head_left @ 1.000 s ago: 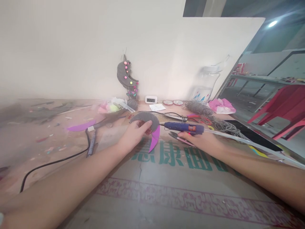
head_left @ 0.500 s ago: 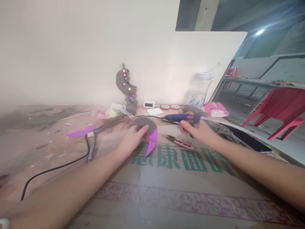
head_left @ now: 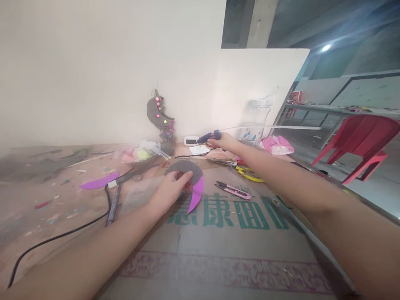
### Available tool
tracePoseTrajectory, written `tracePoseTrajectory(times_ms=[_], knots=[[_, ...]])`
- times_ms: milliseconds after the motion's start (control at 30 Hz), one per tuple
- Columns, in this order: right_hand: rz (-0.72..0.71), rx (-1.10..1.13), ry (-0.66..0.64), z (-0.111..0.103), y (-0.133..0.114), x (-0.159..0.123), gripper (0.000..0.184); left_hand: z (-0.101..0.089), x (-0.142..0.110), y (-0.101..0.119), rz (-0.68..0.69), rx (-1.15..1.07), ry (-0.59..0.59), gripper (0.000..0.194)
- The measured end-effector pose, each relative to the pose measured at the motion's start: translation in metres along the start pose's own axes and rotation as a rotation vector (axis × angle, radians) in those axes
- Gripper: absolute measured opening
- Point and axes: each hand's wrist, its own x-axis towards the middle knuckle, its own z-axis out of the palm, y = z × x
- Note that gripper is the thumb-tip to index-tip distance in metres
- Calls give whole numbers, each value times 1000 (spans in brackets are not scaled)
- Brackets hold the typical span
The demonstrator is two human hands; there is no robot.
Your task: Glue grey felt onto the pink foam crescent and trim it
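Note:
My left hand (head_left: 170, 188) pinches a crescent (head_left: 191, 180) that is pink at its lower tip and wound with grey yarn over the rest, holding it on the cardboard sheet (head_left: 218, 241). My right hand (head_left: 225, 143) is stretched far back over the table, closed around a blue glue gun (head_left: 208, 136) with a long clear glue stick (head_left: 268, 127) pointing to the right. Pink thread snips (head_left: 233, 190) lie on the cardboard between my arms.
A finished grey crescent with coloured beads (head_left: 158, 114) leans on the wall. Near it sit a small white clock (head_left: 190, 140), a clear jar (head_left: 258, 121) and a pink bag (head_left: 278, 145). A spare pink crescent (head_left: 95, 181) and a black cord (head_left: 62, 235) lie left. Red chair (head_left: 362, 139) at right.
My right hand has carried the glue gun away from the crescent to the back of the table near the clock. My left hand still holds the crescent in place.

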Motion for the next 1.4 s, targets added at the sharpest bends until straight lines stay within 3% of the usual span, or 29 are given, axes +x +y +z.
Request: tracePoseTrajectory(times_ms=[233, 567, 1100, 1400], knots=[[104, -75, -37, 34, 34, 29, 38, 0, 0, 1, -37, 19, -18, 43], [127, -147, -68, 14, 45, 18, 38, 1, 1, -5, -13, 33, 0, 46], [68, -251, -56, 22, 49, 11, 42, 2, 2, -7, -26, 31, -8, 46], [68, -315, -97, 11, 37, -1, 49, 0, 2, -5, -27, 59, -28, 47]])
